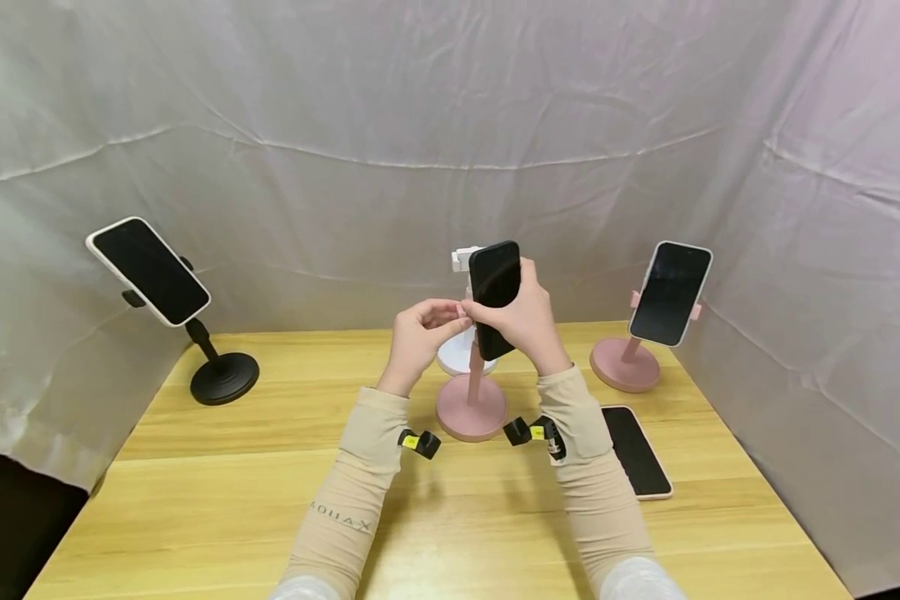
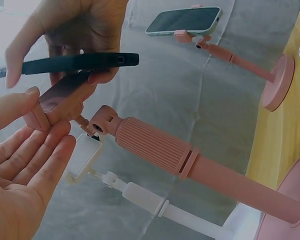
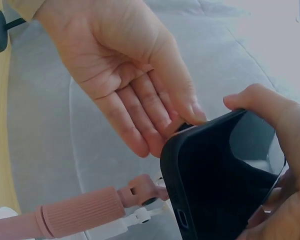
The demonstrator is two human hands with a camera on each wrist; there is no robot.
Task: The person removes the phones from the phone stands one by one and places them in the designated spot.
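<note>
While the right hand point(image 1: 527, 323) holds a black phone point(image 1: 495, 279) by its edges, the left hand point(image 1: 418, 340) pinches one end of a pink clamp point(image 2: 37, 118) — thumb on top, fingers underneath. The phone stands tilted in front of the clamp at the top of the near pink stand point(image 1: 476, 375), near the middle of the table point(image 1: 270, 500); whether the two touch I cannot tell. Just beyond, on the far side, is a white stand point(image 1: 455, 353), partly hidden. At the far left, a black stand point(image 1: 225, 379) carries a white-edged phone point(image 1: 150, 271), tilted; at the far right, another pink stand point(image 1: 626, 364) holds a pale-edged phone point(image 1: 671, 293). Nearer, on the right, a pink-edged phone point(image 1: 639, 454) lies flat — partly covered by the right sleeve point(image 1: 592, 467).
</note>
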